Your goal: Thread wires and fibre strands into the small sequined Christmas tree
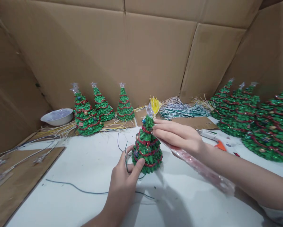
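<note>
Over white tabletop (84,160), left grip (124,176) clasps green tree (148,149); right hand (179,135) outstretched, grip unclear.

The left hand (124,175) is curled, the right hand (179,135) outstretched

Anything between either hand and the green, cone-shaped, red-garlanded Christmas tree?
Nothing visible. The left hand holds the green, cone-shaped, red-garlanded Christmas tree low, a thin green wire crossing its fingers. The right hand is at its upper right; a clear plastic bag shows below that forearm.
</note>
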A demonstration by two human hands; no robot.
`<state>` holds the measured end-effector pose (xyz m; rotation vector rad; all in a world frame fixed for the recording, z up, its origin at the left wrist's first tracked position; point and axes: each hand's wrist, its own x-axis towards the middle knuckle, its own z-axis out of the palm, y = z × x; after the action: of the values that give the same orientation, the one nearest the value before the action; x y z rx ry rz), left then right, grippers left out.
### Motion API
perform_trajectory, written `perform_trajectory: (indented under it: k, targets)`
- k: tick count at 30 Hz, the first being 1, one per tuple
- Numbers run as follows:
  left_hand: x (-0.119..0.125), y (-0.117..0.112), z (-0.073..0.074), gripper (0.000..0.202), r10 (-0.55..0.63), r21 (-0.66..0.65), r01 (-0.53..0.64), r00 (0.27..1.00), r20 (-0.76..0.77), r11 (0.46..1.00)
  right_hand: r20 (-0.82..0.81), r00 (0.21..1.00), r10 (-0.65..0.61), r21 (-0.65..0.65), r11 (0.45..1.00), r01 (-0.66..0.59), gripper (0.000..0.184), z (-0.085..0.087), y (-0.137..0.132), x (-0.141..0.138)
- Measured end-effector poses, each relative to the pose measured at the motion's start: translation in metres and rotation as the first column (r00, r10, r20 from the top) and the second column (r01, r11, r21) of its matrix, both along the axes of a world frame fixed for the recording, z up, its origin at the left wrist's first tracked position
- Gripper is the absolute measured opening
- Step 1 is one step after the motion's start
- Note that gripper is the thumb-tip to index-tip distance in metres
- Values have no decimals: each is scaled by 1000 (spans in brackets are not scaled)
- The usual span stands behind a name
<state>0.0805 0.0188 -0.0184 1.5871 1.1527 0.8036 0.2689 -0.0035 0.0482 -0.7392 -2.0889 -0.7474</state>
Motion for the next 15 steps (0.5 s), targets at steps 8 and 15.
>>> perform_trajectory:
  k: [8,15]
  targets:
    - [1,-1,1,54,9,15,-9,1000,-8,1000,168,986,4,100,995,-21,23,6,1,0]
    - [1,-2,1,50,5,33,-4,999,-39,999,210,978,2,96,995,-23,17,3,0,1]
